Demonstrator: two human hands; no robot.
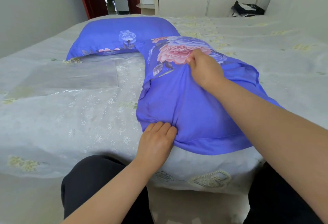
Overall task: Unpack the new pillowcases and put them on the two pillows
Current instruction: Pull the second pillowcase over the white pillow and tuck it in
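A pillow in a blue floral pillowcase (200,115) lies on the bed in front of me, its flowered end pointing away. My right hand (204,69) pinches the edge of the case's inner flap near the pink flower and lifts it. My left hand (156,143) presses flat on the near corner of the same pillow, fingers bunching the blue cloth. A second pillow (120,35), fully inside a matching blue floral case, rests farther back to the left.
A clear plastic packaging sheet (74,78) lies flat on the pale embroidered bedspread (53,126) left of the pillows. A black bag (248,8) sits at the far right by the headboard. My dark-trousered knees are at the bed's near edge.
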